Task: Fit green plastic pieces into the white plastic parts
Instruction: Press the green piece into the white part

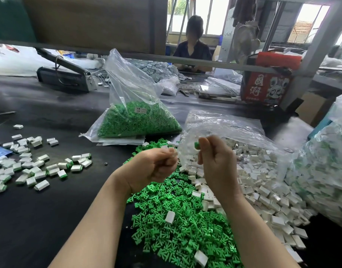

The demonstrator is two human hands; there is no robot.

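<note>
My left hand (152, 167) is curled and pinches a small white plastic part (167, 150) at its fingertips. My right hand (216, 161) is held up close beside it and pinches a green plastic piece (196, 145) between thumb and forefinger. The two pieces are a short gap apart. Below my hands lies a loose heap of green pieces (181, 225) on the dark table. A pile of white parts (263, 190) spills out of an open clear bag to the right.
Finished white parts with green ends (31, 167) lie scattered at the left. A clear bag of green pieces (135, 117) stands behind the heap. A bag of assembled parts (324, 176) sits at the right edge. Across the table sits another person (193, 45), near a red box (266, 88).
</note>
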